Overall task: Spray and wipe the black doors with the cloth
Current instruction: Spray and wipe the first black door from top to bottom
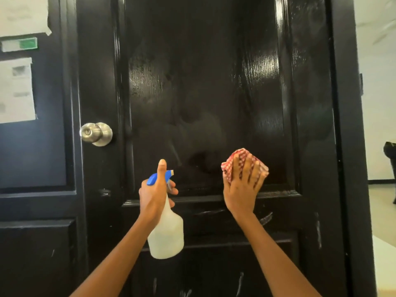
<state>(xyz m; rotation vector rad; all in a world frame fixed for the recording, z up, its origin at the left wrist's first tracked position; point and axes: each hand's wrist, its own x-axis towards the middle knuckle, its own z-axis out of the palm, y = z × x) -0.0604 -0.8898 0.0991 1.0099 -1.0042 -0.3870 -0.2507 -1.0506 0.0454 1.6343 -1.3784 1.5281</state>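
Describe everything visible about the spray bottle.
The spray bottle has a translucent white plastic body that widens below a narrow neck, and a blue trigger head with a pale nozzle aimed at the black door. It is upright and off the door. The left hand grips its neck, thumb raised over the head.

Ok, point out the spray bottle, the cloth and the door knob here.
spray bottle [168,234]: head view, on its white body.
cloth [241,156]: head view, checked fabric above the fingers.
door knob [92,132]: head view, on the knob's face.

Both forearms are bare to the frame's edge, with no sleeves, and the left grip [156,189] and right grip [242,187] are bare.
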